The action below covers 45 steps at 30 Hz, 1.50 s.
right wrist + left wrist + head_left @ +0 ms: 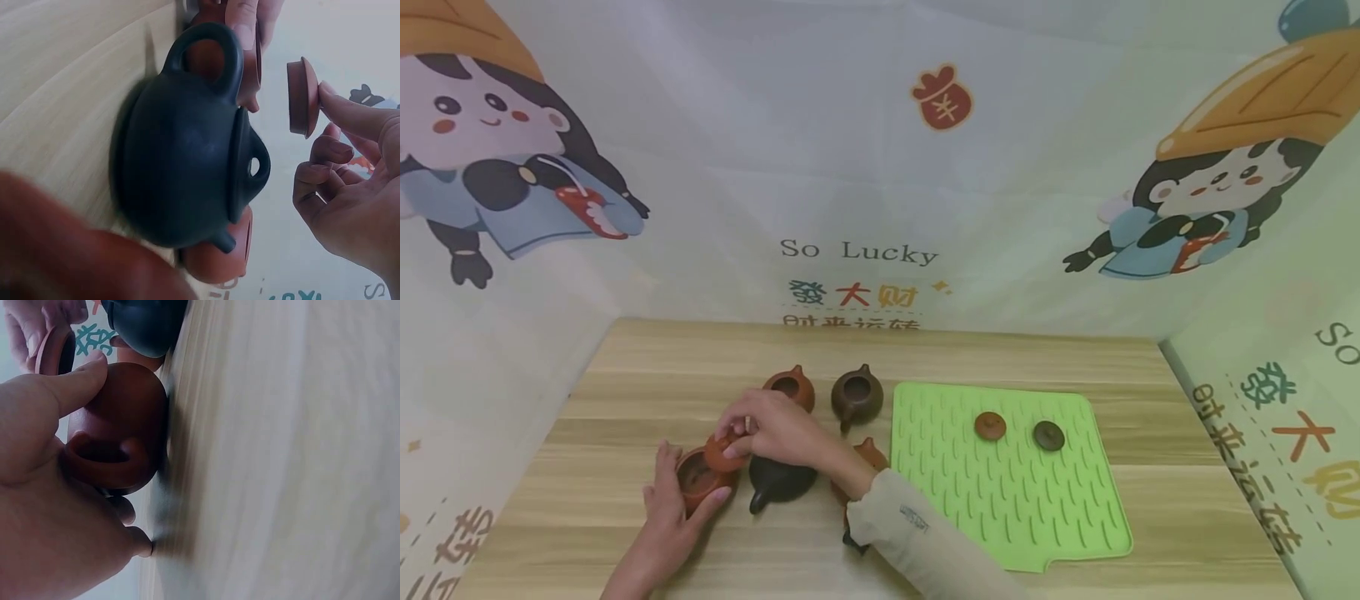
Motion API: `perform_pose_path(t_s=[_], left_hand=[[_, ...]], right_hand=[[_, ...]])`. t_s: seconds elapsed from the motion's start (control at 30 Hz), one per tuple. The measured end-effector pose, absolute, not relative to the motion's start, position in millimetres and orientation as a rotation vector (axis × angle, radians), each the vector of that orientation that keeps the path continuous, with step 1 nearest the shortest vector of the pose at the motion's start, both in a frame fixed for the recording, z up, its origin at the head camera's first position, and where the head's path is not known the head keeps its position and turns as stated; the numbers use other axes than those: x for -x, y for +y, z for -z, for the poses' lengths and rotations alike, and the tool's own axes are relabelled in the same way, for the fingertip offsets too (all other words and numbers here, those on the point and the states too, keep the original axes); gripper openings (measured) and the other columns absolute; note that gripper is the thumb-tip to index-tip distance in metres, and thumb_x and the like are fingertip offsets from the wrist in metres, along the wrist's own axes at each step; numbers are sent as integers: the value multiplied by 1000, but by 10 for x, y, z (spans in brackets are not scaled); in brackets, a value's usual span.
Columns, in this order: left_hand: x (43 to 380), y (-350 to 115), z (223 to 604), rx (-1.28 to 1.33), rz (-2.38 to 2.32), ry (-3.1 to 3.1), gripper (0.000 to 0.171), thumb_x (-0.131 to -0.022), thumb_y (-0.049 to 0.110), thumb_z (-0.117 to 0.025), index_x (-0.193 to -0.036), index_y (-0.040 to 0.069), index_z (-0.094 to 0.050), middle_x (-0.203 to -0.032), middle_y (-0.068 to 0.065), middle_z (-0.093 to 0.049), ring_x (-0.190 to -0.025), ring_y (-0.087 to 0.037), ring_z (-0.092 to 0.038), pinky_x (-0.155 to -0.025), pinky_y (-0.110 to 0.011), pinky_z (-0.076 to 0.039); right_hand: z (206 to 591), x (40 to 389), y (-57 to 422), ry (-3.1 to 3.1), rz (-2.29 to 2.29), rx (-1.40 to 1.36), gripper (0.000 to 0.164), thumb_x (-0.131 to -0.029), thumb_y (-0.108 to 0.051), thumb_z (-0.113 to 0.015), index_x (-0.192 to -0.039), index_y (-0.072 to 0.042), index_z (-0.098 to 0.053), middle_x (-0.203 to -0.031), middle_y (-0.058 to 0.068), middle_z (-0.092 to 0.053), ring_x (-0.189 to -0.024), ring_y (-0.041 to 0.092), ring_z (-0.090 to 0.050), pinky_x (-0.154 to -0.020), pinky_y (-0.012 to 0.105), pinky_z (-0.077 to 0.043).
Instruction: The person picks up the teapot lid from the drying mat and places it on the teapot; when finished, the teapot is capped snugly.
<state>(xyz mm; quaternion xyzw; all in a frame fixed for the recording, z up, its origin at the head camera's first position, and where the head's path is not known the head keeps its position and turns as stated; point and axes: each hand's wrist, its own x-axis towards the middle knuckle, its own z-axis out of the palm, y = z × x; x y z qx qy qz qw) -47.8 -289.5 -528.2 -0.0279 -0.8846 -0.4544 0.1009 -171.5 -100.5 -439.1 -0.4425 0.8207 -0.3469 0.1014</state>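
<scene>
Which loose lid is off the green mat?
The orange-red lid pinched by the right hand, raised near the open teapot that the left hand holds. The brown lid and dark lid both lie on the green mat.

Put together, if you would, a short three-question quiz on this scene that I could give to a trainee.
1. Which thing does the right grip pinch?
2. True or false: the left grip holds a black teapot.
3. How many lids lie on the green mat, and what colours are they?

Key:
1. A reddish-brown teapot lid.
2. False; it holds an open reddish-brown teapot.
3. Two: a reddish-brown one and a dark one.
</scene>
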Motion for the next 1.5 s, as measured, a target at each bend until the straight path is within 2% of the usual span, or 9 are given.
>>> perform_pose_path(t_s=[0.2, 0.27, 0.47, 0.53, 0.77, 1.03, 1.27, 1.4, 1.5], left_hand=[[490, -2901, 5276, 91, 1345, -2617, 82, -102, 8, -74, -154, -19, -16, -152, -48, -26, -155, -74, 1, -111, -95, 6], [496, -2903, 5277, 99, 1349, -2606, 83, -101, 6, -75, -154, -18, -15, -150, -47, -30, -154, -75, -4, -110, -95, 5], [494, -2924, 5245, 41, 1391, -2679, 95, -103, 8, -73, -160, -16, -1, -154, -48, -26, -150, -75, -15, -113, -92, 9], [496, -2928, 5241, 28, 1401, -2690, 94, -104, 8, -73, -161, -16, -2, -154, -47, -26, -150, -74, -15, -113, -92, 9], [502, -2938, 5257, 25, 1429, -2686, 96, -104, 9, -73, -161, -17, 0, -156, -48, -24, -154, -75, -4, -114, -91, 12], [519, -2942, 5240, -3, 1446, -2715, 93, -104, 9, -73, -161, -13, -3, -157, -44, -27, -155, -73, -9, -115, -90, 12], [517, -2945, 5243, 9, 1480, -2697, 88, -105, 8, -70, -160, -14, -5, -160, -45, -19, -159, -69, 11, -113, -91, 16], [514, -2944, 5246, 11, 1488, -2695, 86, -106, 8, -69, -160, -15, -7, -162, -46, -14, -158, -68, 14, -112, -91, 16], [507, -2945, 5244, 7, 1494, -2702, 90, -107, 9, -69, -161, -15, -2, -161, -46, -17, -159, -68, 14, -113, -90, 17]], right_hand=[[4387, 1715, -1119, 2429, 984, 1324, 15, -95, -18, -88, -110, -15, -85, -90, -7, -65, -83, -1, -52, -77, 8, -39], [4390, 1712, -1156, 2438, 960, 1341, 15, -95, -19, -89, -109, -16, -85, -89, -8, -65, -83, -1, -53, -77, 7, -39], [4412, 1693, -1240, 2421, 924, 1322, 16, -93, -20, -90, -108, -16, -85, -90, -9, -65, -84, -3, -51, -77, 6, -39], [4425, 1686, -1259, 2417, 921, 1295, 16, -93, -19, -90, -108, -17, -85, -90, -10, -64, -84, -4, -51, -76, 7, -40], [4475, 1680, -1311, 2443, 848, 1296, 17, -93, -21, -90, -108, -19, -85, -90, -11, -63, -84, -4, -50, -73, 6, -39], [4537, 1693, -1344, 2439, 840, 1323, 17, -94, -21, -90, -110, -19, -85, -90, -11, -64, -82, -4, -50, -73, 6, -38], [4516, 1678, -1386, 2457, 783, 1343, 17, -95, -23, -89, -111, -20, -85, -89, -11, -64, -82, -4, -50, -74, 7, -36], [4500, 1657, -1414, 2478, 745, 1342, 17, -95, -25, -89, -110, -21, -85, -90, -12, -64, -82, -4, -50, -75, 7, -36], [4505, 1646, -1435, 2486, 733, 1346, 16, -94, -26, -89, -110, -21, -85, -91, -12, -65, -82, -4, -50, -74, 7, -36]])
